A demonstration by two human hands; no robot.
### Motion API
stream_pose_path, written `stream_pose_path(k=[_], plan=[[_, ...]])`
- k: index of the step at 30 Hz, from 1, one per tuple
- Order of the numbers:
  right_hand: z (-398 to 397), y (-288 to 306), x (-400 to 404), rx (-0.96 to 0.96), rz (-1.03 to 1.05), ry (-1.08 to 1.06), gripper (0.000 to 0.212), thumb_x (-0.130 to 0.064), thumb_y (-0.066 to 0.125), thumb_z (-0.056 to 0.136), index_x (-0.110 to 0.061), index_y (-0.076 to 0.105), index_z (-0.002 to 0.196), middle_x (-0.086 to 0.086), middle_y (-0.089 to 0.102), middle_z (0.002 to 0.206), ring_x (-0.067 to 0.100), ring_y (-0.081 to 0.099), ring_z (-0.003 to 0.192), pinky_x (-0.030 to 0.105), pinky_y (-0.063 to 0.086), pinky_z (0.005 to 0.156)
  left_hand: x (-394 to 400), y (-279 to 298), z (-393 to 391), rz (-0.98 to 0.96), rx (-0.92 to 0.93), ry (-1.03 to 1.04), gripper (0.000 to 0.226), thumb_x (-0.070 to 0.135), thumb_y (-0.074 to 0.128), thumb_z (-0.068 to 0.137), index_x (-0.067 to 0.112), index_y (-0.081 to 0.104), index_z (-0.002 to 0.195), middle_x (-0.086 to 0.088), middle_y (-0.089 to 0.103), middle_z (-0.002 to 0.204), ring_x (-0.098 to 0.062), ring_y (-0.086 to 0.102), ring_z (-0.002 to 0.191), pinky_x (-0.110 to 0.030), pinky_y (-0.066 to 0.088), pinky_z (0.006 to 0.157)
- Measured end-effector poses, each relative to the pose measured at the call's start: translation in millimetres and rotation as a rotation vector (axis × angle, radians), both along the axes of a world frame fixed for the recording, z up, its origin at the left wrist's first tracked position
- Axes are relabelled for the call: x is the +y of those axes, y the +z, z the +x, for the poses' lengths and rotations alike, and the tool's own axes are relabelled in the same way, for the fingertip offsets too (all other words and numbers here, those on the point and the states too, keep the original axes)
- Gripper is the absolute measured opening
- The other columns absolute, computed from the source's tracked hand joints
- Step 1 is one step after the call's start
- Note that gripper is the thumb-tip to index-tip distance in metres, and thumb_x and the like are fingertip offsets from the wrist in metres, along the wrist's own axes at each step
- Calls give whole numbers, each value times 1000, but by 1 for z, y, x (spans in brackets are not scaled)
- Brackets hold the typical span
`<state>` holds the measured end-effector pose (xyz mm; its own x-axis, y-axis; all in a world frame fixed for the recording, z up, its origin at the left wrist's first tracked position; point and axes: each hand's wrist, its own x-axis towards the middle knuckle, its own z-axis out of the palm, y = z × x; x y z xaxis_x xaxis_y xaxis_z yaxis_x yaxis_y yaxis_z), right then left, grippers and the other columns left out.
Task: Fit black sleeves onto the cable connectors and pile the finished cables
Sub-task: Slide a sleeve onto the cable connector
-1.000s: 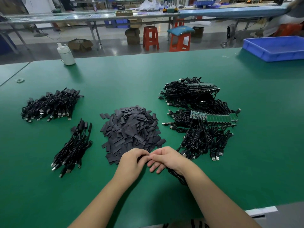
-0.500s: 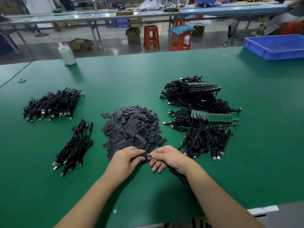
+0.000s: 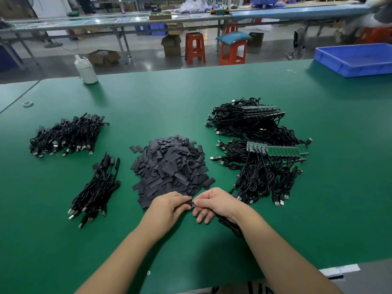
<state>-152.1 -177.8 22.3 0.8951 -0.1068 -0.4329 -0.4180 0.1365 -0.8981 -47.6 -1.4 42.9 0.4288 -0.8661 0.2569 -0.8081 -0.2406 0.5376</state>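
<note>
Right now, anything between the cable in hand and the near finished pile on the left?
Nothing visible. The left hand and right hand pinch the cable end just in front of the sleeve heap. Between them and the near pile lies only bare green table.

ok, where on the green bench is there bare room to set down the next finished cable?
Bare green table lies beyond the sleeve heap toward the white bottle, right of the unsleeved cables below the blue tray, and near the front edge. Crowded: the mid-row, with only narrow lanes beside the two cable piles. Both hands hold one cable.
</note>
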Motion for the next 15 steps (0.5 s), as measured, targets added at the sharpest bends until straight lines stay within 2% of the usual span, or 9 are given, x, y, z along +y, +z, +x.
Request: stream_pose_path(k=[7,15], plan=[[-2,3,-1,-18,41,-28,16,-12,57,101,-1,64,109,14,74,88,19,71,65,24,56,53,-4,0,-8,-20,49,59,18,20,71,89,18,76,107,7,70,95,-6,64,86,-8,42,81],[-4,6,0,-30,39,-43,15,-10,54,102,0,62,110,14,73,89,18,71,66,24,56,54,-8,-2,-14,-35,41,101,22,20,70,90,14,75,110,4,70,100,-10,64,92,-14,44,85]])
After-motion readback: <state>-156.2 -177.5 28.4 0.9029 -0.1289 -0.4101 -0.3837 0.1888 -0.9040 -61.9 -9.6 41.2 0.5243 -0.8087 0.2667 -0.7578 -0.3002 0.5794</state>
